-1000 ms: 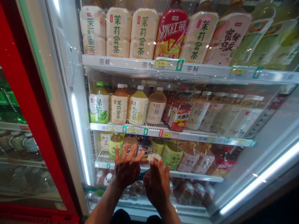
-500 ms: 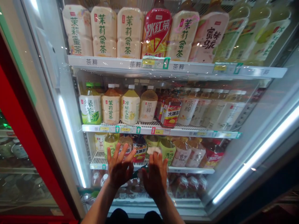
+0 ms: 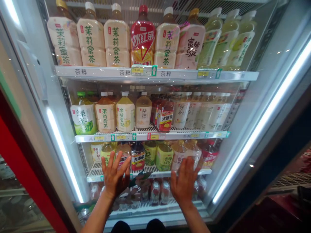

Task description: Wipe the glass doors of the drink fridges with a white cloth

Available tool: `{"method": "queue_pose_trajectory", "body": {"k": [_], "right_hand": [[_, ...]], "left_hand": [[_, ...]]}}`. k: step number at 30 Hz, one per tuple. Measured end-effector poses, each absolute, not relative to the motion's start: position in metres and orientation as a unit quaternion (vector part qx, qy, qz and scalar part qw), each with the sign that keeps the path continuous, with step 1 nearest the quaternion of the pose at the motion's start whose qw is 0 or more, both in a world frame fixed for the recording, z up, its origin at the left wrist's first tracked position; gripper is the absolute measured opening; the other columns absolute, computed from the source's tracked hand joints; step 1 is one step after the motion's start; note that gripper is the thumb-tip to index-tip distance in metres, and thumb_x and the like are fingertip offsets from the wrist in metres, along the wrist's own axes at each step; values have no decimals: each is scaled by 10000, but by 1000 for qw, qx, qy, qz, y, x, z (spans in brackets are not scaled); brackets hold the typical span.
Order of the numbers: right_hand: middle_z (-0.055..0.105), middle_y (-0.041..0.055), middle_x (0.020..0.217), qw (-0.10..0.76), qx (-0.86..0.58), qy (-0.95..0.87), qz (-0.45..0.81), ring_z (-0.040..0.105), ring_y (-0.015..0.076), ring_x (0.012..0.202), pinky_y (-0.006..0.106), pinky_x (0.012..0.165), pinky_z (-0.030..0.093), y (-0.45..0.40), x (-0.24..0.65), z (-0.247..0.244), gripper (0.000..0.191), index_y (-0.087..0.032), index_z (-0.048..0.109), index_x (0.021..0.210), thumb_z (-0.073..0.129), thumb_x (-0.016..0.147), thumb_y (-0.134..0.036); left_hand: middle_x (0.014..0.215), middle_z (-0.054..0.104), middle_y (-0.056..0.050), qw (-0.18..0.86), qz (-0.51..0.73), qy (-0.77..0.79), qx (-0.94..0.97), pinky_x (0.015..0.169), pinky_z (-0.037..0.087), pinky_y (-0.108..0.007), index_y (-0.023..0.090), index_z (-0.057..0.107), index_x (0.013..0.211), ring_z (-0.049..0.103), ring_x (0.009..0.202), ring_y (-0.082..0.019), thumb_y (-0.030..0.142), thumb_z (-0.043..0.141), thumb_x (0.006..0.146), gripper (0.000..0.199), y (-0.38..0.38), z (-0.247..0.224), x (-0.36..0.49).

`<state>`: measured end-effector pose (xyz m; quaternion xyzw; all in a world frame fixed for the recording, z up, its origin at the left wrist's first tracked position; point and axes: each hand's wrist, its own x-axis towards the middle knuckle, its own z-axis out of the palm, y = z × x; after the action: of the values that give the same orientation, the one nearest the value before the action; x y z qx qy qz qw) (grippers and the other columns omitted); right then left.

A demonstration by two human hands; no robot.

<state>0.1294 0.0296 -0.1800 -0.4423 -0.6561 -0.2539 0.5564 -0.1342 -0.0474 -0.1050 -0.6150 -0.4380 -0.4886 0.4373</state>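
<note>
My left hand [image 3: 114,176] is raised flat towards the glass front of a lit drinks cooler, fingers spread and empty. Behind it, on the third shelf, are a green-labelled bottle [image 3: 107,149] and an iced-tea bottle [image 3: 123,149], partly covered. Further right, my right hand [image 3: 185,179] lies palm-forward at the glass, fingers stretched and close together, in front of pink-white bottles [image 3: 178,157]. The crumpled white wad, perhaps tissue, that showed at its fingertips is hidden now; it no longer shows on the glass where it was.
Above the hands are a shelf of tea bottles [image 3: 83,116] and a top shelf of larger bottles [image 3: 143,42]. Light strips [image 3: 64,155] run down both sides. A red door frame [image 3: 31,181] borders the left; two dark rounded shapes [image 3: 121,226] show at the bottom edge.
My right hand has moved right across the cooler front, away from my left. The white wad has gone from sight. My left hand keeps its spread pose; the view has shifted.
</note>
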Motion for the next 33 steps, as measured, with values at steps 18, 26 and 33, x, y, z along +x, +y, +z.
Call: {"method": "queue_pose_trajectory", "body": {"k": [18, 26, 33], "right_hand": [[42, 201, 1740, 658, -534, -501, -176, 73, 379, 1618, 692, 1285, 160, 49, 171, -209, 708, -138, 16, 1676, 357, 1071, -274], [366, 222, 1656, 555, -396, -697, -221, 250, 340, 1592, 643, 1250, 307, 13, 120, -217, 709, -62, 166, 1653, 395, 1058, -371], [194, 271, 1705, 616, -492, -594, -156, 158, 432, 1599, 779, 1164, 315, 19, 131, -197, 695, -64, 88, 1663, 323, 1071, -343]], "left_hand": [[1567, 506, -100, 347, -434, -437, -708, 1294, 123, -668, 360, 417, 1564, 306, 1566, -370, 159, 694, 833, 808, -45, -133, -55], [1521, 549, -91, 352, -415, -424, -724, 1308, 71, -647, 367, 413, 1563, 221, 1605, -312, 177, 673, 866, 767, -36, -132, -32], [1626, 446, -56, 350, -420, -454, -704, 1318, 29, -622, 402, 400, 1564, 185, 1615, -308, 183, 686, 870, 782, -38, -131, -46]]}}
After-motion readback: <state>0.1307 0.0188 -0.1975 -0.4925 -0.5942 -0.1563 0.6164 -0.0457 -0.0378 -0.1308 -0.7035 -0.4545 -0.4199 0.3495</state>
